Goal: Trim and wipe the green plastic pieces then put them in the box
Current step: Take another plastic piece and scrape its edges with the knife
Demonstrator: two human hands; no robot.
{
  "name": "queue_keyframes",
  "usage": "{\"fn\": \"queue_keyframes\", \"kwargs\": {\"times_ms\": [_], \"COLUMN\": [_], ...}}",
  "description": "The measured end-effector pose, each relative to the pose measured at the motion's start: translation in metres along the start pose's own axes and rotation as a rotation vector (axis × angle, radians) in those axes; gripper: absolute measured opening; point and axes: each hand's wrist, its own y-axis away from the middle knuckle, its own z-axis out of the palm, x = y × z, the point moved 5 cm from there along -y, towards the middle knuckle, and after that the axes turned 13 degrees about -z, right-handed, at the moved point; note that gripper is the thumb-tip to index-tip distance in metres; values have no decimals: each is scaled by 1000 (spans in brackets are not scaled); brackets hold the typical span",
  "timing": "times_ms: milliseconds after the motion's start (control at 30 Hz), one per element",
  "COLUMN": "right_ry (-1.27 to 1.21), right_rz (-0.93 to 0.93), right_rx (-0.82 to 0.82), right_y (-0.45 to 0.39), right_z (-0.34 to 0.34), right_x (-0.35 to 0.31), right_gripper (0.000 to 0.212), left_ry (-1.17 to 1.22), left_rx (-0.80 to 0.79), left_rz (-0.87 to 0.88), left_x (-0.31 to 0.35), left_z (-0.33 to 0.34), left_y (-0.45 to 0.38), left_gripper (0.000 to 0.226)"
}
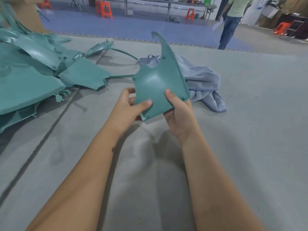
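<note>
A curved green plastic piece (158,80) with a long pointed tip is held up above the grey table (250,130), its inner side facing me. My left hand (131,105) grips its lower left edge, thumb on the front. My right hand (178,107) grips its lower right edge, thumb pressed on the face. A heap of other green plastic pieces (33,77) lies at the left. A crumpled pale blue cloth (201,84) lies just behind the held piece.
A cardboard box (28,15) stands at the far left behind the heap. Beyond the table edge a person (233,19) walks across a blue floor with orange stools (105,9) and long tables.
</note>
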Motion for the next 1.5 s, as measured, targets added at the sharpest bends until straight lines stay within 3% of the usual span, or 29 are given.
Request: {"fn": "queue_keyframes", "kwargs": {"times_ms": [100, 200, 300, 467, 567, 733, 1000, 1100, 1200, 1333, 1500], "right_ry": [99, 180, 618, 1640, 1865, 1810, 1702, 1643, 1327, 776, 524], "right_rz": [-6, -25, -35, 140, 98, 131, 124, 37, -22, 75, 106], "right_rx": [59, 282, 410, 31, -29, -66, -39, -41, 41, 147, 129], "right_y": [-3, -9, -11, -10, -9, -8, -7, -6, -6, -5, -8], "right_z": [0, -22, -49, -51, -43, -39, -44, -38, -30, -22, -15], "right_x": [-6, -20, -36, -23, -18, -11, -12, -11, -10, -6, 0], "right_gripper": [24, 32, 24, 46, 65, 33, 36, 20, 17, 18, 14], "left_ry": [-44, -52, -26, -58, -73, -76, -150, -216, -206, -196, -17], "left_rx": [-44, 84, 233, 352, 369, 381, 377, 329, 271, 253, 295], "left_rz": [75, 159, 143, 70, 65, 33, -23, -88, -149, -128, -82], "left_x": [2, 8, 2, -10, -12, -15, -18, -19, -18, -17, -16], "left_z": [5, -4, -18, -34, -35, -36, -37, -36, -34, -34, -37], "left_y": [1, 0, -4, -13, -14, -16, -17, -19, -19, -18, -19], "left_gripper": [36, 36, 34, 28, 29, 24, 24, 28, 29, 24, 24]}}
